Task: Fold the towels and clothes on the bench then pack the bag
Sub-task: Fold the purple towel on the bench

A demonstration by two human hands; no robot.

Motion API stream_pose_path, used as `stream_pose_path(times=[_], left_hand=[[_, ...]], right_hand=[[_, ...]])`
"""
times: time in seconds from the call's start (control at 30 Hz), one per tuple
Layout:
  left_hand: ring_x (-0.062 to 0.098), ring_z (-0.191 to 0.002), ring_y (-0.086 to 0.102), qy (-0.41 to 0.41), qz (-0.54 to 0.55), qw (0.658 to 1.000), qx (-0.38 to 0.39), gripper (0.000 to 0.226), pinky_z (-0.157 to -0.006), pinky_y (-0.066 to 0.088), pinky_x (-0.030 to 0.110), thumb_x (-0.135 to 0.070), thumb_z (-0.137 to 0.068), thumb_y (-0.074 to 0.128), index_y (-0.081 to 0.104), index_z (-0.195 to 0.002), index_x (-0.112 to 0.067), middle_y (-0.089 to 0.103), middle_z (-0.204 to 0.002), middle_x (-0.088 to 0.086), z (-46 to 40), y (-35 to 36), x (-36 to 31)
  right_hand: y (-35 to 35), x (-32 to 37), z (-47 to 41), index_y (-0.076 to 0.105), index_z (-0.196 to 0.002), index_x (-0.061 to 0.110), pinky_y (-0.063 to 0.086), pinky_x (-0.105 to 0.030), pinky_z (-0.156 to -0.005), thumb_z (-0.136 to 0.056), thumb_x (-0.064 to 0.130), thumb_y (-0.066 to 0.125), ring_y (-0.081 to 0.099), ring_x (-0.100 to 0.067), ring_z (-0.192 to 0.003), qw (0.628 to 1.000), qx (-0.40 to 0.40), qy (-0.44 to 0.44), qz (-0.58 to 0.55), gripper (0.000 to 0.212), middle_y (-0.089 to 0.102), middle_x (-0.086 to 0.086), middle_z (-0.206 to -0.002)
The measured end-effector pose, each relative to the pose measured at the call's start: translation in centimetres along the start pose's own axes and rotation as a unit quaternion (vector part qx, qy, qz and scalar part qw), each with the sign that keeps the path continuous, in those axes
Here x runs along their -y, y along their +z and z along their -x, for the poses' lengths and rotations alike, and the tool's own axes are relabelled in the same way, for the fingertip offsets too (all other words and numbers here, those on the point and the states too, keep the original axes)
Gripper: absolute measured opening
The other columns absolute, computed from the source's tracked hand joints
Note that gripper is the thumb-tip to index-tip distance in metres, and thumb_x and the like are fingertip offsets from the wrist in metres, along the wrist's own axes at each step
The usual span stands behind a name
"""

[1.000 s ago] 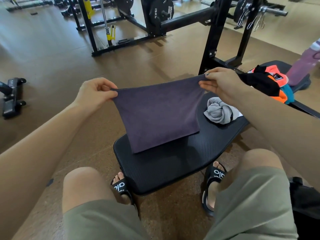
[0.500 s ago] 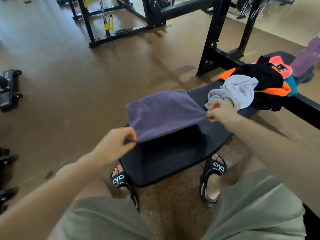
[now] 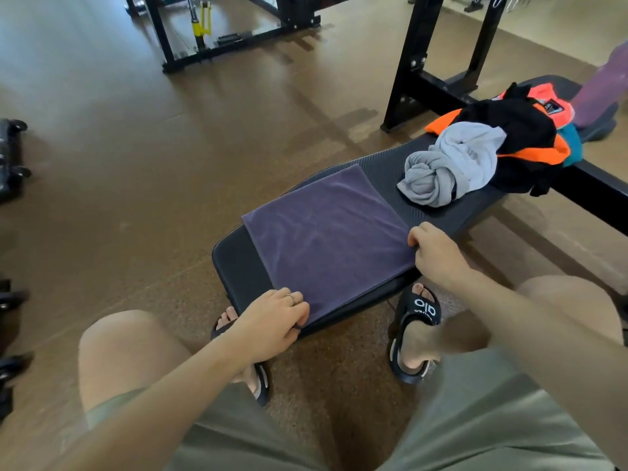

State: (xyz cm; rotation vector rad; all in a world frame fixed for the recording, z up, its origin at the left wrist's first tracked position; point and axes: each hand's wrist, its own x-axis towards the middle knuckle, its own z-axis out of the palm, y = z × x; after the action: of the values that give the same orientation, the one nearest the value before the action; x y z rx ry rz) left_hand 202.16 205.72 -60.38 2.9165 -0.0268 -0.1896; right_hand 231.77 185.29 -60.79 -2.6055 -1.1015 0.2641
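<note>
Two hands hold one folded purple towel (image 3: pixel 326 239) at its near corners. The towel lies flat on the black padded tabletop (image 3: pixel 238 263), a squarish shape spread between the hands and reaching away from them.

Left hand (image 3: pixel 272 322): at the towel's near-left corner, by the tabletop's near edge. Fingers curled over the corner, fingertips pinching the cloth edge. A thin ring shows on one finger.

Right hand (image 3: pixel 436 253): at the towel's near-right corner, fingers curled down onto the edge, gripping it; thumb hidden beneath.

Beyond the right hand, further along the tabletop: a crumpled grey garment (image 3: pixel 452 164), apart from the towel, with bare padding between them. Just behind the grey one and touching it, a heap of black and orange clothing (image 3: pixel 520 134) with a teal piece at its far side. Past the heap, a purple bottle (image 3: pixel 601 90), partly cut off by the frame edge.

Below the hands: bare knees, olive shorts (image 3: pixel 475 419), black slides (image 3: pixel 416 321) on both feet, planted on brown floor (image 3: pixel 136 164) either side of the tabletop's near end.

Far beyond the left hand: black rack frames (image 3: pixel 407 79) and a yellow fitting.
</note>
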Motion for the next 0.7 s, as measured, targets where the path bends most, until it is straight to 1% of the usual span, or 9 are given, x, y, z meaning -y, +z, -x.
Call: stream_pose_path(times=[0.07,0.17,0.23,0.3,0.43,0.5,0.57,0.63,0.7], left_hand=[[0.011,-0.089,0.048,0.001,-0.007,1.0,0.002,0.012,-0.077,0.036,0.023,-0.033,-0.09,0.062,0.052,-0.095,-0.03,0.053,-0.099,-0.011,0.2,0.1,-0.1],[0.013,-0.096,0.05,0.019,-0.026,0.999,0.011,0.015,-0.082,0.044,0.027,-0.039,-0.092,0.062,0.055,-0.101,-0.028,0.054,-0.106,-0.008,0.4,-0.1,-0.2],[0.014,-0.099,0.052,0.035,-0.04,0.999,0.011,0.014,-0.085,0.048,0.029,-0.036,-0.095,0.061,0.059,-0.104,-0.026,0.056,-0.11,-0.006,0.4,-0.4,-0.3],[0.016,-0.099,0.055,0.045,-0.048,0.998,0.008,0.015,-0.086,0.05,0.03,-0.033,-0.095,0.061,0.062,-0.107,-0.024,0.058,-0.111,-0.004,0.4,-0.6,-0.4],[0.011,-0.095,0.05,0.022,0.002,0.998,0.058,0.014,-0.082,0.049,0.029,-0.039,-0.096,0.057,0.056,-0.101,-0.026,0.053,-0.105,-0.009,0.0,-2.1,0.0],[0.007,-0.088,0.05,-0.032,0.084,0.995,0.033,0.012,-0.077,0.048,0.03,-0.033,-0.093,0.061,0.05,-0.093,-0.029,0.05,-0.097,-0.013,-0.4,-3.3,1.4],[0.006,-0.089,0.054,-0.116,0.129,0.984,-0.031,0.013,-0.08,0.05,0.03,-0.027,-0.093,0.063,0.05,-0.095,-0.03,0.053,-0.097,-0.015,-1.1,-4.2,3.8],[0.011,-0.103,0.059,-0.224,0.151,0.961,-0.061,0.022,-0.09,0.052,0.034,-0.026,-0.095,0.062,0.052,-0.115,-0.028,0.058,-0.115,-0.008,-2.1,-4.7,6.8],[0.02,-0.114,0.058,-0.32,0.197,0.926,-0.046,0.047,-0.098,0.05,0.04,-0.03,-0.098,0.061,0.042,-0.14,-0.022,0.053,-0.137,0.005,-3.4,-5.0,9.8]], right_hand=[[0.1,0.6,0.6,0.056,-0.095,0.01,0.035,-0.036,-0.071,-0.078,-0.01,0.056,0.051,-0.034,-0.094,0.997,-0.006,-0.008,0.081,0.025,0.053,-0.011,-0.1],[0.1,2.7,2.0,0.06,-0.097,0.011,0.04,-0.043,-0.084,-0.067,0.0,0.07,0.052,-0.035,-0.096,0.976,-0.049,-0.046,0.206,0.034,0.058,-0.011,-0.099],[0.7,5.5,3.3,0.06,-0.096,0.013,0.042,-0.044,-0.087,-0.065,0.002,0.066,0.053,-0.034,-0.095,0.975,-0.046,-0.132,0.171,0.033,0.058,-0.009,-0.098],[1.8,8.7,4.9,0.061,-0.101,0.014,0.046,-0.042,-0.087,-0.072,0.007,0.058,0.054,-0.03,-0.098,0.97,-0.01,-0.219,0.108,0.031,0.058,-0.007,-0.103],[4.0,12.9,7.9,0.056,-0.105,0.02,0.044,-0.035,-0.081,-0.082,0.02,0.055,0.051,-0.023,-0.096,0.96,0.057,-0.27,0.049,0.023,0.053,-0.001,-0.103],[4.6,13.8,8.6,0.054,-0.103,0.02,0.042,-0.036,-0.081,-0.082,0.029,0.053,0.049,-0.024,-0.095,0.956,0.072,-0.278,0.065,0.023,0.05,-0.001,-0.102],[4.7,14.6,9.0,0.054,-0.105,0.02,0.043,-0.038,-0.085,-0.082,0.037,0.053,0.047,-0.024,-0.096,0.951,0.075,-0.289,0.077,0.029,0.05,-0.002,-0.103],[5.0,15.8,9.1,0.054,-0.111,0.02,0.044,-0.038,-0.085,-0.082,0.04,0.058,0.048,-0.023,-0.097,0.944,0.073,-0.311,0.081,0.035,0.051,-0.002,-0.106],[6.0,17.0,9.1,0.054,-0.115,0.019,0.045,-0.038,-0.082,-0.082,0.038,0.065,0.049,-0.023,-0.096,0.94,0.078,-0.318,0.093,0.04,0.053,-0.002,-0.106]])
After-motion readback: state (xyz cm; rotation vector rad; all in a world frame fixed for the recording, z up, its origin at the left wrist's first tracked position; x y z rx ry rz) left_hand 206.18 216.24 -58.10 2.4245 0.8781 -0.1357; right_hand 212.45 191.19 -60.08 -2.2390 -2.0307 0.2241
